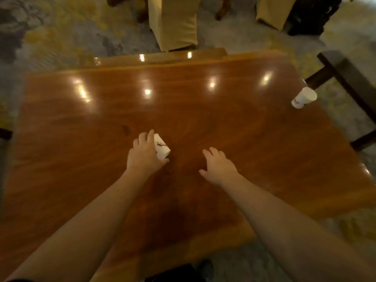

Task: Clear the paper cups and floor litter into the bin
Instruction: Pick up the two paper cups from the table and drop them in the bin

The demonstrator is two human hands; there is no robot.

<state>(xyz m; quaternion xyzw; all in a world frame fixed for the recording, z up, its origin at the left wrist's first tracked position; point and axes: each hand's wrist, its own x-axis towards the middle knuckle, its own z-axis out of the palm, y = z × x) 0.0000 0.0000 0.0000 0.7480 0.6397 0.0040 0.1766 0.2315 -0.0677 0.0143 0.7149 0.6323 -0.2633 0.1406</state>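
Note:
A white paper cup with dark print (161, 146) is tilted in my left hand (143, 154), whose fingers and thumb wrap around it over the middle of the glossy wooden table (223, 123). My right hand (218, 165) hovers just to the right, palm down, fingers spread, holding nothing. A second white paper cup (304, 98) stands at the table's far right edge. No bin is in view.
Chairs with tan fabric covers (174, 23) stand beyond the table's far edge. A dark wooden chair or bench (345, 78) sits at the right, close to the second cup. Patterned carpet (50, 33) surrounds the table. A dark object (179, 272) lies at the near edge.

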